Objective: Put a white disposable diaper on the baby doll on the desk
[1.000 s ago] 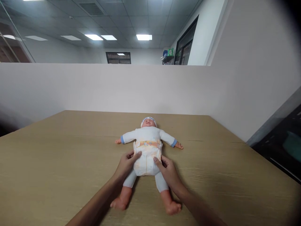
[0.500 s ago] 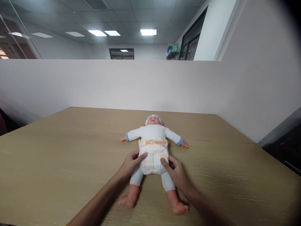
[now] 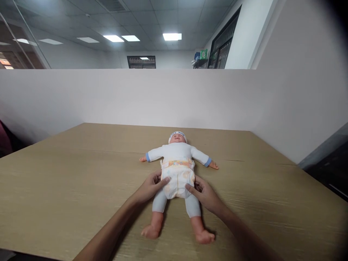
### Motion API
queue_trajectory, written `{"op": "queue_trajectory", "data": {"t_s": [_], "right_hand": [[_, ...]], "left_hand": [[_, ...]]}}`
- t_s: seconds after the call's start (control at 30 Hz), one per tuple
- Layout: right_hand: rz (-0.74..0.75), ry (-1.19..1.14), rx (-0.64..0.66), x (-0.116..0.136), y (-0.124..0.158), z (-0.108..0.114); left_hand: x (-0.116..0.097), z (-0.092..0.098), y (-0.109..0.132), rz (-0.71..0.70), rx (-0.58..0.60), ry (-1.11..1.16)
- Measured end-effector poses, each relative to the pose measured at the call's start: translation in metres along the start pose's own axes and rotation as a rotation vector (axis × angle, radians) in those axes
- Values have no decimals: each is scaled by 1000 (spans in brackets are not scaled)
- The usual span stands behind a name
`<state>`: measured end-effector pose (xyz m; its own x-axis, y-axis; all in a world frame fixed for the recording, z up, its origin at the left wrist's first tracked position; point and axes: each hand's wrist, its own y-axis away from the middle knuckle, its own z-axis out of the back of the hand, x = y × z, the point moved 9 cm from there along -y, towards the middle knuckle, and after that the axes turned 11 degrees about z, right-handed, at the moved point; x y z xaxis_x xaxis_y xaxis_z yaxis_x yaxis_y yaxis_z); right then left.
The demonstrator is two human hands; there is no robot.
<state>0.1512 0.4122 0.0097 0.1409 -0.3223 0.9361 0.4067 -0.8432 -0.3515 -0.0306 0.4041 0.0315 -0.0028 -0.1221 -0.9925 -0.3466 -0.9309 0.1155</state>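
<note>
A baby doll (image 3: pixel 178 152) in a white suit and cap lies on its back on the wooden table (image 3: pixel 67 174), arms spread, bare feet toward me. It wears a white diaper (image 3: pixel 178 178) with an orange waistband. My left hand (image 3: pixel 149 187) grips the diaper's left side at the hip, thumb on top. My right hand (image 3: pixel 204 194) grips the diaper's right side in the same way. Both hands have fingers curled round the doll's hips.
A white partition wall (image 3: pixel 108 98) runs along the table's far edge and right side. A dark surface (image 3: pixel 330 166) shows at the far right. Ceiling lights and a dark window frame lie beyond the partition.
The view shifted slightly, so the doll sits a bit right and higher in frame. Both hands stay on the diaper's sides, and the doll's legs lie a little closer together.
</note>
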Motion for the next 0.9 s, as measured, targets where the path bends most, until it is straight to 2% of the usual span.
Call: {"op": "queue_trajectory", "data": {"t_s": [0.2, 0.33, 0.53, 0.73, 0.83, 0.9], "right_hand": [[59, 492, -26, 12, 9, 9], [154, 632, 57, 26, 7, 3], [146, 594, 101, 22, 3, 5], [101, 369, 88, 11, 0, 9], [89, 328, 99, 10, 0, 9], [79, 324, 105, 9, 0, 10]], "left_hand": [[0, -4, 5, -9, 93, -85], [-1, -4, 6, -46, 126, -179], [-4, -7, 7, -97, 140, -226], [-4, -9, 7, -45, 167, -177], [-4, -11, 6, -29, 185, -171], [-6, -9, 6, -47, 152, -185]]}}
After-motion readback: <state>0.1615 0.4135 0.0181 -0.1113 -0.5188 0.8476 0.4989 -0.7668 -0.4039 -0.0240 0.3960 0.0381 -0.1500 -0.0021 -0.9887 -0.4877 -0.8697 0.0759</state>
